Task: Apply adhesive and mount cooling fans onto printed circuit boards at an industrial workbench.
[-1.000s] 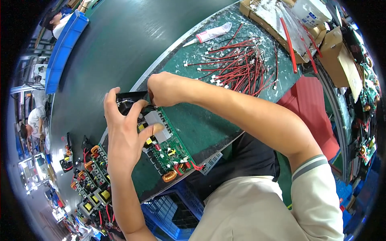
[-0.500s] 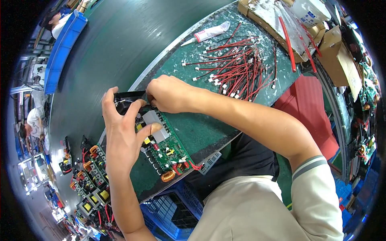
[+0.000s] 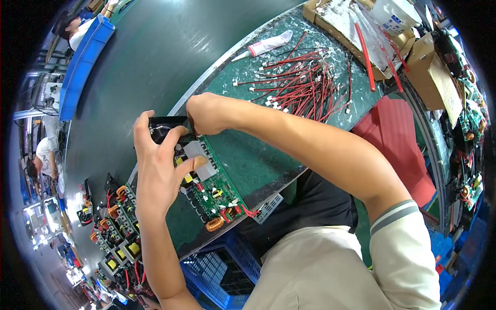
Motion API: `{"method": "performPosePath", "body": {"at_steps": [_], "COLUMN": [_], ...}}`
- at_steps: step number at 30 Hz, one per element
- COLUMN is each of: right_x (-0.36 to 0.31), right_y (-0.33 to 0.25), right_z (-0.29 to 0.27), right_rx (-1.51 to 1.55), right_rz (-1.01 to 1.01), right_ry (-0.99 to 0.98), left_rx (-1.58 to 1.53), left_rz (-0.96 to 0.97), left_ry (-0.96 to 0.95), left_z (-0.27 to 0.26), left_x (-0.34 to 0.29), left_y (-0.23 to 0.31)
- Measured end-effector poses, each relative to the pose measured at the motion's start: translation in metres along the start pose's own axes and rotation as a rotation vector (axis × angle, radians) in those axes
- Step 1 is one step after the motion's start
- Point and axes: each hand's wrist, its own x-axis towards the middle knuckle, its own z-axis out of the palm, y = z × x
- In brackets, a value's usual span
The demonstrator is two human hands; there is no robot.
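A green circuit board [image 3: 223,187] lies on the dark green tabletop, crowded with parts and a grey heatsink [image 3: 198,159]. A black fan [image 3: 164,124] sits at its far end. My left hand [image 3: 157,168] grips this end, fingers curled over the fan and thumb across the heatsink. Against the fan's right side, my right hand [image 3: 207,112] is closed, with its fingertips turned down and out of sight. Whatever it pinches is hidden. At the board's near end are a copper-wound coil [image 3: 214,223] and short red wires [image 3: 251,212].
Red and black wires with white plugs [image 3: 315,85] lie heaped beyond my right forearm, near a white glue tube [image 3: 269,44]. More circuit boards [image 3: 116,240] crowd the left. A cardboard tray [image 3: 338,26] stands far right; a blue crate [image 3: 209,276] sits below the table edge.
My right hand has turned and dropped slightly beside the fan, its forearm shifting a little left. My left hand keeps its hold on the board.
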Motion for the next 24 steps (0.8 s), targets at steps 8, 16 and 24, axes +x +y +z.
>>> {"method": "performPosePath", "body": {"at_steps": [8, 16, 24], "right_x": [-0.001, -0.014, -0.057], "right_y": [-0.001, -0.007, 0.017], "right_z": [0.011, 0.030, -0.053], "right_rx": [0.014, 0.006, 0.072], "right_rz": [-0.019, -0.026, -0.113], "right_ry": [0.087, 0.246, 0.460], "left_rx": [0.035, 0.026, -0.065], "left_rz": [0.033, 0.055, -0.024], "left_ry": [0.000, -0.050, -0.036], "left_z": [-0.002, -0.001, -0.003], "left_x": [0.003, 0.009, 0.007], "left_y": [-0.007, -0.012, -0.009]}}
